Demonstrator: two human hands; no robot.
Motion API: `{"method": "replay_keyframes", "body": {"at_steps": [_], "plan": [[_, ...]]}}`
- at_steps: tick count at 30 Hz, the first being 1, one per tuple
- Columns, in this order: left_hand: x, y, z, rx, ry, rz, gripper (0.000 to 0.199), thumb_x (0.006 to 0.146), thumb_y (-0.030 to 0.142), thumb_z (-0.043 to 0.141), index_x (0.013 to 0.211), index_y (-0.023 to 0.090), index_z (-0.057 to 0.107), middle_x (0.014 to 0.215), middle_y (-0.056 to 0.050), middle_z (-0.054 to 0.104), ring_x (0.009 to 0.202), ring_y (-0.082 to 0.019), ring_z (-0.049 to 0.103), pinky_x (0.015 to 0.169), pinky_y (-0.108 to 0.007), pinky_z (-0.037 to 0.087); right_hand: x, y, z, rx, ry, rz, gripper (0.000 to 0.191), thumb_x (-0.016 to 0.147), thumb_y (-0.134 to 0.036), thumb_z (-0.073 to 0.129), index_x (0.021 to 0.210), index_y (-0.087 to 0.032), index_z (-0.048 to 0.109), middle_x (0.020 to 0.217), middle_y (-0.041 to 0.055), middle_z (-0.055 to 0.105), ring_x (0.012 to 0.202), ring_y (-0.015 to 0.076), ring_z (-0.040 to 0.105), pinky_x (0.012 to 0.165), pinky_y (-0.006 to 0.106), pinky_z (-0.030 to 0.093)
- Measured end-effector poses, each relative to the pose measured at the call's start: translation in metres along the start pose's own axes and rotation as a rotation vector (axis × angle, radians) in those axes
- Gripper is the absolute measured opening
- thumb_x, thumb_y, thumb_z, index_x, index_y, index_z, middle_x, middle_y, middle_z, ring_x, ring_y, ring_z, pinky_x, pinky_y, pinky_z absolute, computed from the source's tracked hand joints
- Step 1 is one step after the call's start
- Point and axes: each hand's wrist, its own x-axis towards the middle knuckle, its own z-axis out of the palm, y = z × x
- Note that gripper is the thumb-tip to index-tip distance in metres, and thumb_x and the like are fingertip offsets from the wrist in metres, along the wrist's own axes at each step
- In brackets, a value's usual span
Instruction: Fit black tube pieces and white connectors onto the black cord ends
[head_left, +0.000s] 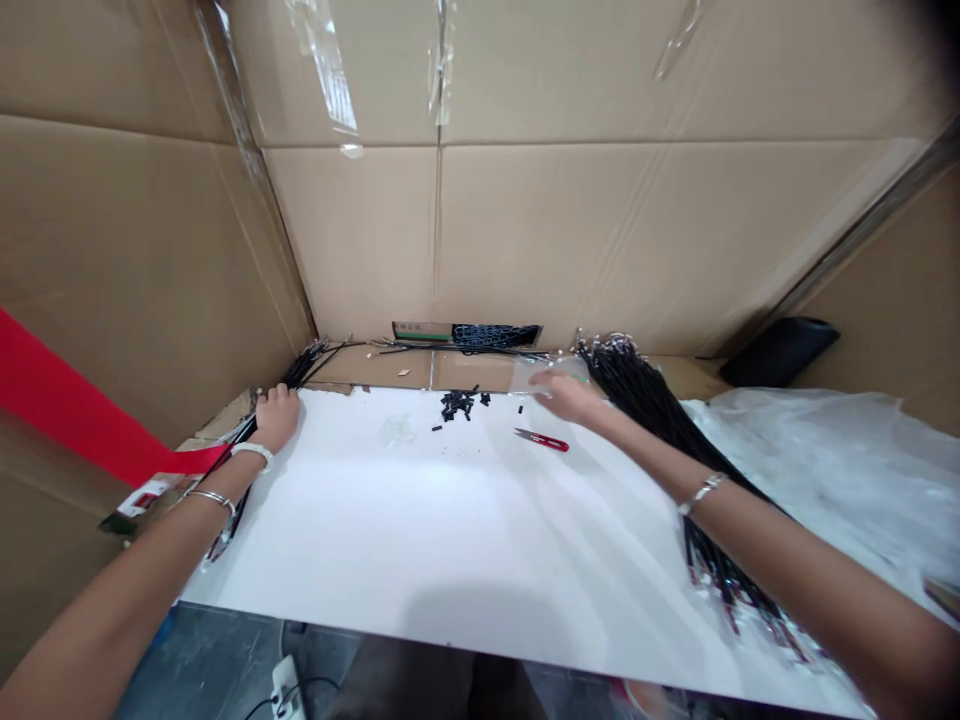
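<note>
My left hand [277, 415] is at the left end of the white tabletop [420, 520], its fingers curled over a thin bundle of black cables [304, 366]. At the back right, my right hand [568, 395] reaches over a small clear plastic piece [523, 377], fingertips drawn together; whatever they pinch is too small to make out. A thick bundle of black cables [645, 395] with bare-looking ends lies beneath and beyond my right forearm. Red-handled thread snips [541, 440] lie in front of my right hand. Small black tube pieces [456, 405] are heaped at centre back.
Tall cardboard walls [525, 230] enclose the table. A slot in the back wall shows dark chain-like material [496, 336]. Clear plastic sheeting [840, 470] and a black object [780, 352] are at right. A red strip [82, 400] hangs at left; a power strip [286, 688] lies below.
</note>
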Motion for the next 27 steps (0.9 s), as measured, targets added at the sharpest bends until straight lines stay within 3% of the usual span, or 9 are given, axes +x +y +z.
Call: {"method": "replay_keyframes", "body": {"at_steps": [5, 9, 13, 19, 27], "plan": [[0.003, -0.001, 0.0, -0.015, -0.01, -0.067, 0.04, 0.098, 0.038, 0.065, 0.13, 0.015, 0.06, 0.13, -0.013, 0.063, 0.113, -0.026, 0.065, 0.094, -0.047, 0.058, 0.008, -0.094, 0.031, 0.055, -0.139, -0.32, 0.032, 0.099, -0.034, 0.064, 0.126, -0.017, 0.064, 0.13, 0.0103, 0.066, 0.113, 0.0246, 0.067, 0.095, 0.047, 0.058], [0.014, -0.003, -0.006, -0.065, -0.073, -0.111, 0.04, 0.098, 0.038, 0.065, 0.13, 0.015, 0.06, 0.13, -0.013, 0.063, 0.113, -0.026, 0.065, 0.094, -0.047, 0.058, 0.02, -0.137, 0.046, 0.054, -0.166, -0.389, 0.032, 0.099, -0.034, 0.064, 0.126, -0.017, 0.064, 0.13, 0.0106, 0.066, 0.113, 0.0249, 0.067, 0.095, 0.047, 0.058], [0.023, -0.013, -0.017, -0.153, -0.118, -0.135, 0.04, 0.097, 0.038, 0.066, 0.13, 0.016, 0.06, 0.13, -0.012, 0.063, 0.112, -0.026, 0.066, 0.094, -0.046, 0.059, 0.032, -0.153, 0.056, 0.045, -0.18, -0.394, 0.033, 0.099, -0.034, 0.064, 0.127, -0.017, 0.064, 0.13, 0.0104, 0.066, 0.112, 0.0246, 0.068, 0.094, 0.047, 0.058], [0.03, -0.026, -0.042, -0.319, -0.054, -0.131, 0.039, 0.098, 0.038, 0.064, 0.13, 0.017, 0.06, 0.131, -0.011, 0.063, 0.112, -0.025, 0.066, 0.094, -0.047, 0.059, 0.036, -0.164, 0.066, 0.039, -0.178, -0.396, 0.033, 0.099, -0.035, 0.064, 0.127, -0.017, 0.064, 0.131, 0.0113, 0.065, 0.113, 0.0248, 0.067, 0.095, 0.047, 0.058], [0.01, -0.022, -0.09, -0.533, -0.005, -0.086, 0.038, 0.098, 0.038, 0.064, 0.13, 0.016, 0.06, 0.13, -0.011, 0.063, 0.111, -0.025, 0.066, 0.093, -0.046, 0.059, 0.038, -0.171, 0.065, 0.08, -0.147, -0.36, 0.034, 0.098, -0.035, 0.065, 0.127, -0.017, 0.063, 0.131, 0.0119, 0.065, 0.113, 0.025, 0.067, 0.095, 0.046, 0.058]]}}
